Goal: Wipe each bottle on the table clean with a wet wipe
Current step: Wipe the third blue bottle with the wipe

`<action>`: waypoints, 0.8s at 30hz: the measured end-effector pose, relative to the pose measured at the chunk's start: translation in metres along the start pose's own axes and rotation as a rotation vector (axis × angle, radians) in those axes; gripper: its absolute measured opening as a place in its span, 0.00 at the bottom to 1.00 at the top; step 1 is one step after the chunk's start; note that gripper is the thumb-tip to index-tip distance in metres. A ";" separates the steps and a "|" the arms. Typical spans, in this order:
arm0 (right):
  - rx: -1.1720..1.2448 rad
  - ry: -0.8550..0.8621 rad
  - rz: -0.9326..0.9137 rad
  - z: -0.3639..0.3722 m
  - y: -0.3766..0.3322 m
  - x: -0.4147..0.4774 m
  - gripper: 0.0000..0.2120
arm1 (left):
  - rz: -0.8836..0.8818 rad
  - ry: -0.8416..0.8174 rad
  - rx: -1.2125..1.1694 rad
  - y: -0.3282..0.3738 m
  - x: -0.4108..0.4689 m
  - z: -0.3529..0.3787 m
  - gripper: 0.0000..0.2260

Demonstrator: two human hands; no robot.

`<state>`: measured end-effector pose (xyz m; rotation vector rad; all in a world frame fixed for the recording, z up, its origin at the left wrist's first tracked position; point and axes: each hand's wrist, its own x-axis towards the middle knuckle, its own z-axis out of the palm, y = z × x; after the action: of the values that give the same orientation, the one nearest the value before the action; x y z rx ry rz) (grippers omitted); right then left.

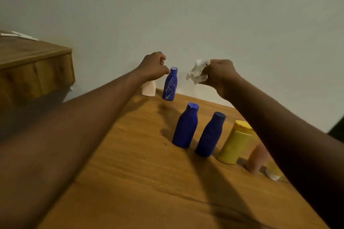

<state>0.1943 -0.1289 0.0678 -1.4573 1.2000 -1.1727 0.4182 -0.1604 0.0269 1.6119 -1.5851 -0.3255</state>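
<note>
Over a wooden table (130,173), pale wall (186,5) behind. Clutching a crumpled wet wipe (197,71) in the right hand (219,74), streaked blue bottle (170,84) just left of that grip. Curling the left hand (152,67) empty beside its cap.

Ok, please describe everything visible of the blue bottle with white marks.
The blue bottle stands upright at the far edge of the wooden table, near the wall. It looks like matte plastic, with a narrower neck and a flat cap. White swirling marks run down its body. A pale bottle stands close beside it. The left hand, fingers curled, is beside the cap, apparently not touching it.
</note>
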 end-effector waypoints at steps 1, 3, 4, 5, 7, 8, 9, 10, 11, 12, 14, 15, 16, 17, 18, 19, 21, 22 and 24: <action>-0.045 -0.011 0.009 0.002 0.003 0.010 0.10 | 0.000 -0.020 0.021 -0.004 0.011 0.007 0.28; -0.120 -0.046 0.026 0.002 0.007 0.023 0.10 | 0.017 -0.061 0.055 -0.011 0.029 0.020 0.30; -0.152 -0.060 0.031 0.001 0.008 0.030 0.11 | 0.028 -0.077 0.068 -0.013 0.038 0.027 0.31; -0.186 -0.070 0.031 0.001 0.008 0.036 0.11 | 0.039 -0.087 0.085 -0.014 0.047 0.032 0.32; -0.246 -0.081 0.029 -0.002 0.011 0.045 0.12 | 0.056 -0.113 0.154 -0.013 0.062 0.040 0.33; -0.263 -0.083 0.031 -0.004 0.012 0.048 0.11 | 0.056 -0.129 0.198 -0.011 0.067 0.042 0.32; -0.275 -0.086 0.036 -0.005 0.013 0.050 0.11 | 0.058 -0.143 0.227 -0.010 0.072 0.043 0.28; -0.281 -0.093 0.039 -0.007 0.014 0.052 0.11 | 0.063 -0.147 0.233 -0.010 0.077 0.045 0.23; -0.283 -0.103 0.042 -0.007 0.015 0.052 0.11 | 0.066 -0.140 0.225 -0.011 0.080 0.046 0.18; -0.287 -0.108 0.048 -0.008 0.015 0.052 0.10 | 0.065 -0.127 0.211 -0.012 0.081 0.048 0.15; -0.284 -0.106 0.058 -0.010 0.014 0.050 0.10 | 0.055 -0.101 0.175 -0.011 0.077 0.048 0.14; -0.275 -0.104 0.059 -0.010 0.013 0.048 0.10 | 0.053 -0.091 0.161 -0.010 0.074 0.047 0.14; -0.261 -0.105 0.056 -0.011 0.012 0.045 0.10 | 0.052 -0.081 0.152 -0.009 0.070 0.045 0.14; -0.256 -0.105 0.052 -0.010 0.009 0.041 0.11 | 0.048 -0.073 0.149 -0.007 0.066 0.041 0.14; -0.245 -0.106 0.049 -0.011 0.007 0.038 0.11 | 0.047 -0.062 0.141 -0.004 0.062 0.035 0.14; -0.234 -0.106 0.043 -0.012 0.004 0.033 0.11 | 0.051 -0.053 0.135 0.000 0.056 0.028 0.13; -0.203 -0.117 0.030 -0.012 -0.002 0.020 0.11 | 0.070 -0.041 0.136 0.010 0.043 0.011 0.13; -0.185 -0.122 0.023 -0.013 -0.006 0.014 0.11 | 0.084 -0.031 0.140 0.016 0.036 0.001 0.13; -0.156 -0.128 0.006 -0.014 -0.015 0.000 0.11 | 0.097 -0.010 0.129 0.028 0.022 -0.020 0.12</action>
<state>0.1824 -0.1272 0.0848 -1.6180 1.2283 -0.9839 0.4162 -0.1696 0.0671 1.6248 -1.7158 -0.1828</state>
